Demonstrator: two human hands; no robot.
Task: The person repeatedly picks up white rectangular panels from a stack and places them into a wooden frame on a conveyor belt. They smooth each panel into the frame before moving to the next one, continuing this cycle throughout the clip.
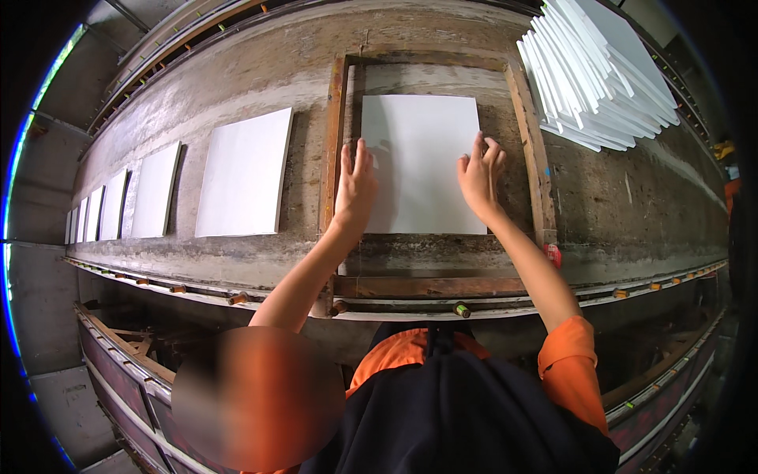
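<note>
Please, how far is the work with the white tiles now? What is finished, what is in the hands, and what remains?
Looks done: a row of white tiles lies spaced along the belt to the left. In hand: the left hand and right hand press flat on one tile inside the wooden frame. Left: a fanned stack of tiles waits at the upper right.

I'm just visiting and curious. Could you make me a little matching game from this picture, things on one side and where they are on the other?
Things:
1. white tile
2. tile stack
3. row of tiles
4. left hand

Places:
A. far right corner of the bench
B. inside the wooden frame
C. on the framed tile's left edge
D. lined up left of the frame

Pairs: 1-B, 2-A, 3-D, 4-C
</note>
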